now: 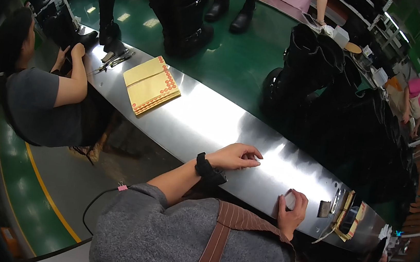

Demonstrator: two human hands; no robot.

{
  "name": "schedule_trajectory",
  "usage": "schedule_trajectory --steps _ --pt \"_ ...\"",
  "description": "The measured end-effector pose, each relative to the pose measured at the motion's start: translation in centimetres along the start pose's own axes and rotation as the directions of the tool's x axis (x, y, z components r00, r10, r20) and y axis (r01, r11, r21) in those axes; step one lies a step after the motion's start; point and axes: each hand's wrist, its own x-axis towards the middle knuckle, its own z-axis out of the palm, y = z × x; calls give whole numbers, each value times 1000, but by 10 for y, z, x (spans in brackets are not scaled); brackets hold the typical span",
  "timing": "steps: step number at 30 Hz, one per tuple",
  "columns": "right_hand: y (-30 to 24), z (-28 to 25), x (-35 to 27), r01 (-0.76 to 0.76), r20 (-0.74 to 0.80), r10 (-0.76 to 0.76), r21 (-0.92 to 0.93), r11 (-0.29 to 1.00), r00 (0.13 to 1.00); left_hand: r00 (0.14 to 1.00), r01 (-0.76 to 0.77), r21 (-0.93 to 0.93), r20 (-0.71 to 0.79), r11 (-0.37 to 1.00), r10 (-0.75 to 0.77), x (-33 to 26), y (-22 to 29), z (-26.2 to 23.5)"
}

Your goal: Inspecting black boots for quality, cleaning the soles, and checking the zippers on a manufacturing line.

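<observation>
My left hand (237, 157) hovers over or rests on the steel bench edge (212, 111), its fingers loosely bent and apart with nothing visible between them. A black band (208, 168) circles that wrist. Farther right, my right hand (292, 215) is closed around a small, pale, round thing (290, 200), held between thumb and fingers at the steel strip. What kind of thing it is cannot be made out. Just right of this hand lies a small dark metal block (324, 209).
A stack of yellow sheets with red round stickers (151, 85) lies left. Black boots stand on the green surface (234, 56), including a buckled pair (300, 63). Metal tools (114, 60) lie beside a seated co-worker (43, 96). Yellow pads holding a dark phone-like object (349, 219) lie right.
</observation>
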Motion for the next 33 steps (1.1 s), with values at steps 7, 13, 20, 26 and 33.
schedule_trajectory --steps 7,13,20,26,33 --pt "1 -4 0 -31 -63 33 43 999 997 997 79 -56 -3 995 -79 0 -1 1" --pt "11 -6 -10 -27 -110 27 -4 1000 994 997 61 5 -43 998 -61 5 4 7" --pt "13 -6 -13 -75 -85 77 22 997 993 995 74 62 -67 995 -70 8 -1 3" --pt "14 -10 -14 -32 -95 37 54 998 995 974 161 128 -182 979 -136 5 23 23" --pt "14 -9 -10 -33 -90 39 68 997 995 801 -521 -104 282 847 527 -61 145 39"
